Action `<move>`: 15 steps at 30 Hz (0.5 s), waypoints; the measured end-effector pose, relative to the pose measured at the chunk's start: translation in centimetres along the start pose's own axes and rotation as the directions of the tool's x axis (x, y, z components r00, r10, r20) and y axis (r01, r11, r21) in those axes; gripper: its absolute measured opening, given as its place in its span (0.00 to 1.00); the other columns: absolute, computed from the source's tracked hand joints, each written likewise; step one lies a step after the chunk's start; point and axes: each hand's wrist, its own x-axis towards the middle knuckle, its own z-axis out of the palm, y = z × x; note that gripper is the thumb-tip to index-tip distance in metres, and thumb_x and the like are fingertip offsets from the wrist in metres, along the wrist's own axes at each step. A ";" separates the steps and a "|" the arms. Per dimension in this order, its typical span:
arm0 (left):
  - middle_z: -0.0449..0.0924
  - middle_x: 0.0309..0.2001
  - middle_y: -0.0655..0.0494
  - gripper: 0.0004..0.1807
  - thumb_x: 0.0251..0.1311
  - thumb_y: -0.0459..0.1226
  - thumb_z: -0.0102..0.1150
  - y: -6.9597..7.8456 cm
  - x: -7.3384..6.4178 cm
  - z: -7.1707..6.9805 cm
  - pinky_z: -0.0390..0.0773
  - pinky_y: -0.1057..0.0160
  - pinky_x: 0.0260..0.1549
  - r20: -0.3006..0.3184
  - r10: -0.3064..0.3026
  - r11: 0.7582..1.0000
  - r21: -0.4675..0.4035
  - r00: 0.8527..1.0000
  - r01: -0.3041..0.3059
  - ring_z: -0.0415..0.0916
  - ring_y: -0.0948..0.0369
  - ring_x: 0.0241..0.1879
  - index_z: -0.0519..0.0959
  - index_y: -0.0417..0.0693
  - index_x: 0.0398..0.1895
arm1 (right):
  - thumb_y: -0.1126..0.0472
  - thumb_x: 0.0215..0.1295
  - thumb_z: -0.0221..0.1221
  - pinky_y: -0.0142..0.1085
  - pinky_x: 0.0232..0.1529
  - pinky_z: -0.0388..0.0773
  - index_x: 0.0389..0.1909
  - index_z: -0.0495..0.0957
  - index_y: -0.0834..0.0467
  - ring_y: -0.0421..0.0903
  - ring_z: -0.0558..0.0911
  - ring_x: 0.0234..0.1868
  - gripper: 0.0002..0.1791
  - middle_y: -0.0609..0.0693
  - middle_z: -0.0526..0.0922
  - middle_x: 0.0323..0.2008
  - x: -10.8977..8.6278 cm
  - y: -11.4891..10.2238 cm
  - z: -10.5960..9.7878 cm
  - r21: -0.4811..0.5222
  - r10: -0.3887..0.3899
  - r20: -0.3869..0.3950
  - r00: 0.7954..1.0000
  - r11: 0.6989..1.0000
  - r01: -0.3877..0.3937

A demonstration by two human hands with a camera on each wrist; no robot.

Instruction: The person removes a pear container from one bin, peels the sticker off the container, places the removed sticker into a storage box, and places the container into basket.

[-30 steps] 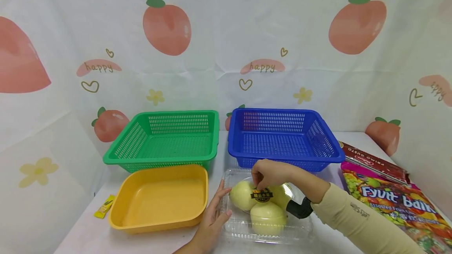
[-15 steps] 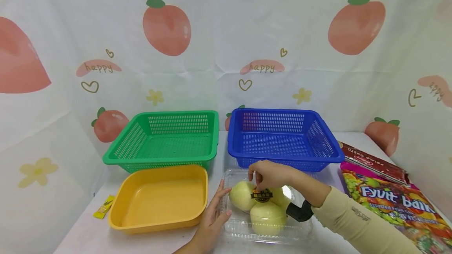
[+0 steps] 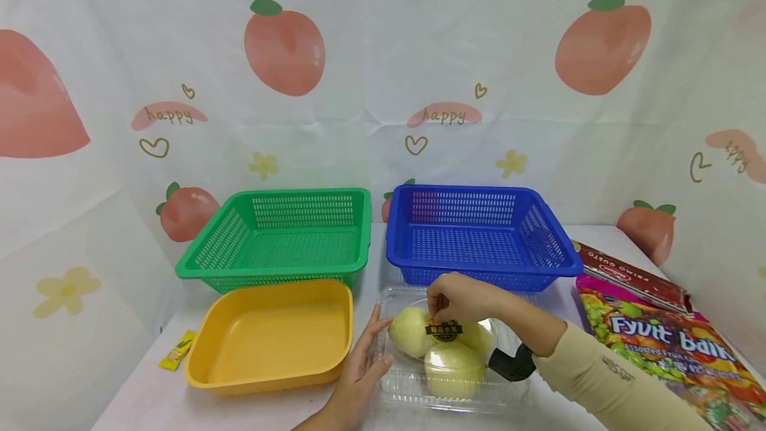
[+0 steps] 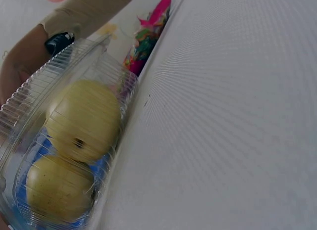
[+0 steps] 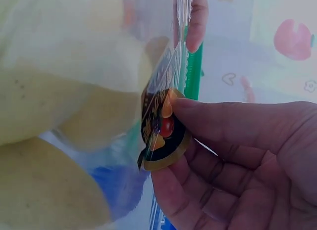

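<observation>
A clear plastic clamshell box (image 3: 397,384) holds several pale yellow round fruits (image 3: 455,378), seen through its side as yellow fruits (image 4: 84,118) in the left wrist view. On its lid is a black and gold sticker (image 3: 444,332) with fruit pictures. My right hand (image 3: 463,298) reaches over the lid. Its thumb and fingertips pinch the edge of the sticker (image 5: 163,141), which stands partly up from the plastic in the right wrist view. My left hand (image 3: 359,371) rests against the box's left side with its fingers extended.
A green basket (image 3: 299,275) and a blue basket (image 3: 485,270) stand behind. Left of the box is a yellow tub (image 3: 269,388), with a small yellow packet (image 3: 177,350) beyond it. At the right lie a fruit candy bag (image 3: 664,344) and a dark red packet (image 3: 634,276).
The right hand's fingers have shifted slightly at the sticker's upper edge, and its wrist has moved a little to the right. The left hand and the box have stayed in place.
</observation>
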 end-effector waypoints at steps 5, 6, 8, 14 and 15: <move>0.30 0.74 0.40 0.26 0.64 0.26 0.43 0.0 -0.1 0.0 0.41 0.86 0.61 0.001 -0.010 1.000 0.006 1.000 0.010 0.33 0.84 0.68 0.56 0.37 0.66 | 0.69 0.56 0.61 0.24 0.27 0.74 0.23 0.78 0.59 0.31 0.72 0.23 0.05 0.44 0.79 0.22 -0.1 0.5 0.1 0.044 -0.017 -0.002 1.000 0.999 0.018; 0.30 0.74 0.40 0.26 0.64 0.26 0.43 -0.1 -0.1 -0.1 0.41 0.86 0.61 0.001 -0.008 1.000 0.007 1.000 0.008 0.33 0.84 0.68 0.56 0.37 0.66 | 0.69 0.56 0.61 0.25 0.27 0.74 0.23 0.78 0.59 0.31 0.72 0.23 0.05 0.44 0.78 0.22 -0.1 0.6 0.2 0.052 -0.020 -0.003 1.000 0.998 0.020; 0.30 0.74 0.39 0.27 0.64 0.26 0.43 -0.1 -0.1 -0.1 0.41 0.86 0.61 0.004 0.001 1.000 0.005 1.000 -0.001 0.34 0.84 0.68 0.56 0.37 0.67 | 0.68 0.56 0.61 0.25 0.27 0.74 0.23 0.77 0.59 0.31 0.72 0.23 0.05 0.43 0.78 0.22 -0.2 0.9 0.2 0.064 -0.023 -0.006 1.000 0.998 0.024; 0.29 0.73 0.36 0.27 0.64 0.25 0.42 -0.4 0.0 -0.1 0.41 0.85 0.61 0.022 0.054 0.999 0.004 0.998 -0.054 0.34 0.84 0.68 0.54 0.33 0.66 | 0.67 0.57 0.61 0.26 0.26 0.74 0.24 0.77 0.59 0.32 0.72 0.24 0.05 0.43 0.79 0.23 -0.5 1.7 0.3 0.123 -0.033 -0.017 0.999 0.992 0.035; 0.29 0.73 0.36 0.27 0.64 0.25 0.42 -0.4 0.0 -0.1 0.41 0.85 0.61 0.024 0.062 0.998 0.006 0.998 -0.063 0.34 0.83 0.69 0.54 0.32 0.66 | 0.67 0.57 0.61 0.26 0.26 0.74 0.24 0.77 0.59 0.32 0.72 0.24 0.05 0.44 0.79 0.23 -0.5 1.8 0.3 0.136 -0.039 -0.019 0.999 0.990 0.041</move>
